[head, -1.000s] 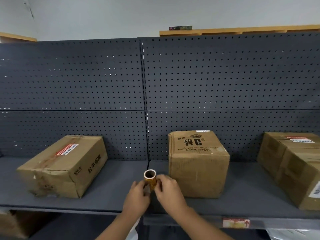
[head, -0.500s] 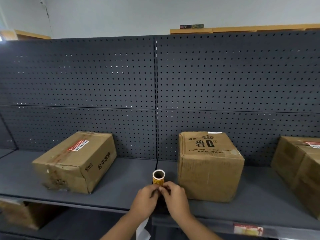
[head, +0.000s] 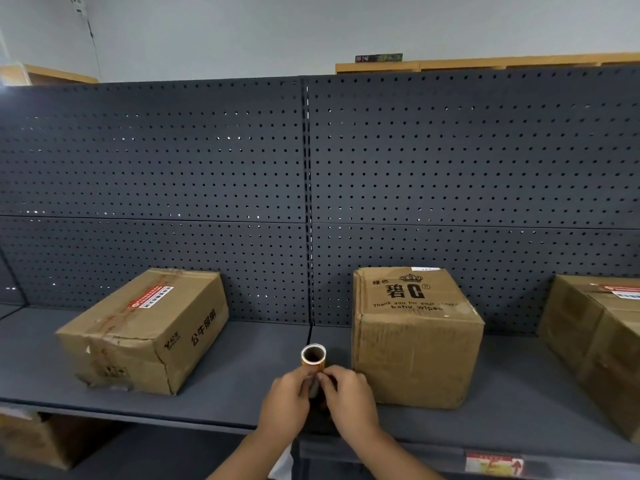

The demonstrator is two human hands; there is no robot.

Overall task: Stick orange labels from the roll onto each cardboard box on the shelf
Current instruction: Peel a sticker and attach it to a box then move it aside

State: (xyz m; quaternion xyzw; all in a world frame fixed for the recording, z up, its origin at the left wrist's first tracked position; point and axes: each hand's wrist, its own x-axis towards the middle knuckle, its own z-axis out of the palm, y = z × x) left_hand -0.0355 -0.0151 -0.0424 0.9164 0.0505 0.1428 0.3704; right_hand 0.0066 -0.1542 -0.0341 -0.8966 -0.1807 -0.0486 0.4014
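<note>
My left hand [head: 286,396] grips the lower part of a small roll of orange labels [head: 313,356], whose cardboard core points up at me. My right hand [head: 348,393] pinches at the roll's side, fingertips meeting the left thumb. Both hands hover over the front of the dark grey shelf [head: 252,368]. On the shelf lie a flattened cardboard box at the left [head: 145,327], a cube-shaped box printed "baby wipes" in the middle [head: 415,341], and a third box at the right edge [head: 599,341]. What the right fingers pinch is hidden.
A dark pegboard back wall [head: 311,185] rises behind the boxes. Another cardboard box [head: 31,438] sits on the level below at the left. A red-and-white tag [head: 493,462] hangs on the shelf's front edge. White backing strip [head: 282,464] dangles below my wrists.
The camera has shifted left, so the boxes have slid rightward in view. My hands stay closed together on the roll, which has hardly moved between them.
</note>
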